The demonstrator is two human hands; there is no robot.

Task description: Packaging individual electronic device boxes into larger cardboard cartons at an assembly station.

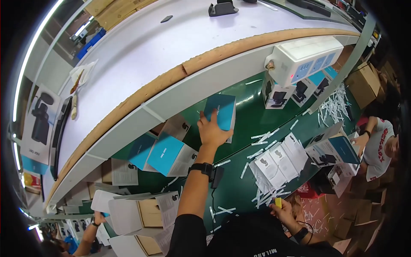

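Note:
My left hand point(210, 129) reaches up from the lower middle and grips a blue and white carton point(223, 107) under the workbench edge. Its fingers spread over the blue face, with the thumb along the near right side. At the lower right, my right hand point(282, 211) is closed on a small yellow object point(278, 202), too little of which shows to tell its kind. Between the hands lies a pile of printed white leaflets point(278, 162) on the green surface point(233, 173). Left of my left hand stand more blue-topped cartons point(166, 150).
A white workbench point(171, 47) with a wooden edge curves overhead, carrying a power socket box point(306, 60). Cut paper strips point(334, 105) lie scattered. Open cartons point(124, 214) stand at lower left. At right a co-worker point(381, 145) holds a carton point(332, 150); another's hand point(99, 217) shows lower left.

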